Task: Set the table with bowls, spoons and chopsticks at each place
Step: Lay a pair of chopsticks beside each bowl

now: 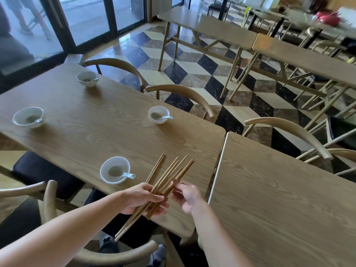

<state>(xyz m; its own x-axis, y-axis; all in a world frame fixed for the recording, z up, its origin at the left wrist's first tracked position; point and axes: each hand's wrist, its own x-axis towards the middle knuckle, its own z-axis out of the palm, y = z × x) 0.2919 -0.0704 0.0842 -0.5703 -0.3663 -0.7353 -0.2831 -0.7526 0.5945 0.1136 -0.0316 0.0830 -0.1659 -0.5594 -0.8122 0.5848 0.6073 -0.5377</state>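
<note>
A: Where are the chopsticks (169,176) right now?

B: In a loose fanned bundle over the near edge of the worktop (96,135), tips pointing toward its middle, thick ends hanging out past the edge. None lie on the wood yet.

A: And the hands?

B: The left hand (142,199) is wrapped around the middle of the bundle, fingers curled under it. The right hand (185,195) sits just beside it, thumb and forefinger pinching at the rightmost sticks as if to draw them out of the bunch.

A: What about the rest of the setting?

B: Four bowls, each with a white spoon in it: one (115,169) by the near edge, one (159,114) along the right edge, one (28,117) at the left edge, one (87,78) near the far corner. So bowls and spoons look done; I'd judge this to be the chopstick step, only starting.

A: Next move?

B: Probably separating exactly one pair without dragging the others loose, then laying it beside the near bowl, which is closest. The second wooden table (279,199) on the right carries nothing
</note>
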